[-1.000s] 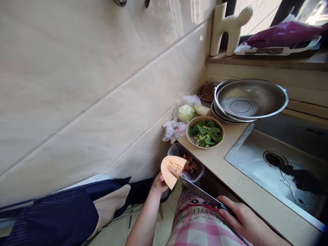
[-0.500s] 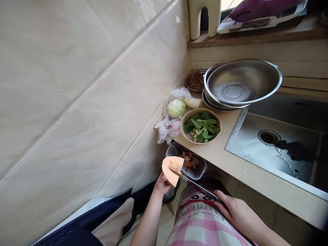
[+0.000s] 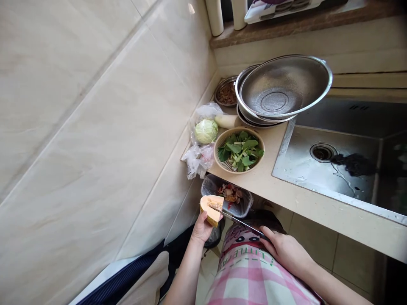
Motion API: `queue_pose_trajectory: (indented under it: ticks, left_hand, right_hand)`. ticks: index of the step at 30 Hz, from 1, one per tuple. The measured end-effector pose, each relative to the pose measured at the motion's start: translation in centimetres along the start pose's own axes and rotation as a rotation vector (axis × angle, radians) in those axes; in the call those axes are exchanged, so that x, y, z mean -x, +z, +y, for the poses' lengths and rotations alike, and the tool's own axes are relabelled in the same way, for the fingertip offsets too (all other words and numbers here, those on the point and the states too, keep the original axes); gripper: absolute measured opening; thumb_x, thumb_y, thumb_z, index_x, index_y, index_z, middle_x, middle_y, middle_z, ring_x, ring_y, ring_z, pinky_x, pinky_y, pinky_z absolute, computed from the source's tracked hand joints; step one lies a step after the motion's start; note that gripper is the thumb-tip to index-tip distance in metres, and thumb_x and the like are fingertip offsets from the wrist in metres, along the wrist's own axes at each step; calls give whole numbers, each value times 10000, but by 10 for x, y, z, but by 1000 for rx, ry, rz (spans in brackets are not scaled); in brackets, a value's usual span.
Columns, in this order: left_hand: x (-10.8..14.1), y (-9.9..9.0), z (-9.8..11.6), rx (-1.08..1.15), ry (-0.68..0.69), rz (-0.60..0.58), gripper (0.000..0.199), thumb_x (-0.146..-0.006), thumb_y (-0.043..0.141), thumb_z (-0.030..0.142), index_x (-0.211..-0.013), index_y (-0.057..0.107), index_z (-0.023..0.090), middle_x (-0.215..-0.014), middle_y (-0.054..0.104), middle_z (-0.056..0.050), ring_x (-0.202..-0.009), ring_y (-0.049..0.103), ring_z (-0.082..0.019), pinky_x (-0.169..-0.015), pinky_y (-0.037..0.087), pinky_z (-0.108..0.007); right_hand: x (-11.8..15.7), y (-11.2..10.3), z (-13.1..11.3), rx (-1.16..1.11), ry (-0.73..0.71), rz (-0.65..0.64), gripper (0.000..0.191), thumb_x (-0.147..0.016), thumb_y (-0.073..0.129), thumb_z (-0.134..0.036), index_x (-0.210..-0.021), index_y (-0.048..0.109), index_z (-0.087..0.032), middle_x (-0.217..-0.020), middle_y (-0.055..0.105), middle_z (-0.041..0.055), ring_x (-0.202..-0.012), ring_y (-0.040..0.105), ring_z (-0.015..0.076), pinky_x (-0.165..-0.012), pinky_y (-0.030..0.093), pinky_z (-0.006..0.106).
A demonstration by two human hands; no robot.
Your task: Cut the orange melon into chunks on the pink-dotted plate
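Observation:
My left hand (image 3: pixel 202 228) is closed around a cut piece of pumpkin (image 3: pixel 210 206), with pale orange flesh and a mottled yellow-green rind. Its cut face is turned up and shows a hollow of seeds and stringy pulp. In my right hand (image 3: pixel 282 248) is a knife (image 3: pixel 243 223), gripped by its dark handle. The blade points left and its tip lies at the seed hollow; how deep it goes I cannot tell. Just beyond the pumpkin sits a lined bin (image 3: pixel 244 207) holding food scraps (image 3: pixel 230 192).
On the counter (image 3: pixel 270 173) stand a basket (image 3: pixel 218 163) of leafy greens (image 3: pixel 243 148), a bagged cabbage (image 3: pixel 206 131), a white radish-like vegetable (image 3: pixel 227 121) and stacked metal strainers (image 3: pixel 286 89). The sink (image 3: pixel 321 178) is to the right, a tiled wall (image 3: pixel 111 127) to the left.
The camera view has shifted, so the counter things appear further left and higher. The pumpkin has tilted to show more rind, and the knife still reaches its seed hollow.

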State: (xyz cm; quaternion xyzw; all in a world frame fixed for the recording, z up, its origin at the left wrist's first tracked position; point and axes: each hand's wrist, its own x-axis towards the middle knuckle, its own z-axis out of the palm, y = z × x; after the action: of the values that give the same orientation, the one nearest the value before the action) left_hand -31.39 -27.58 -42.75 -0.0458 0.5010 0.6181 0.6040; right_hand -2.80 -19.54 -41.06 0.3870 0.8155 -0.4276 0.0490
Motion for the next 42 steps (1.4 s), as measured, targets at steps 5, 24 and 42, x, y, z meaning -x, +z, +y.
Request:
queue_pose_trajectory:
  ticks: [5, 24, 42]
  left_hand:
    - [-1, 2, -5, 30, -35, 82, 589, -645, 746, 360, -1163, 526, 185, -1122, 614, -108, -1025, 571, -290, -886, 461, -484]
    - [-2, 7, -12, -56, -116, 163, 589, -688, 705, 377, -1195, 467, 193, -1044, 641, -102, -916, 629, -278, -820, 489, -460]
    - [0, 7, 2, -59, -115, 20, 653, -682, 712, 397, -1255, 448, 229, -1134, 621, -103, -1029, 591, -320, -923, 433, -526]
  right_hand:
    - [-3, 7, 3, 97, 15, -10, 303, -933, 308, -411, -1048, 547, -266, -785, 687, 29, -672, 652, 199, -555, 403, 253]
    - [0, 10, 6, 113, 55, -55, 252, -935, 324, -334, -1002, 540, -221, -772, 689, 57, -662, 642, 205, -524, 318, 260]
    - [13, -8, 13, -55, -1, -11, 241, -911, 376, -367, -1022, 558, -253, -853, 689, 41, -753, 642, 190, -629, 406, 252]
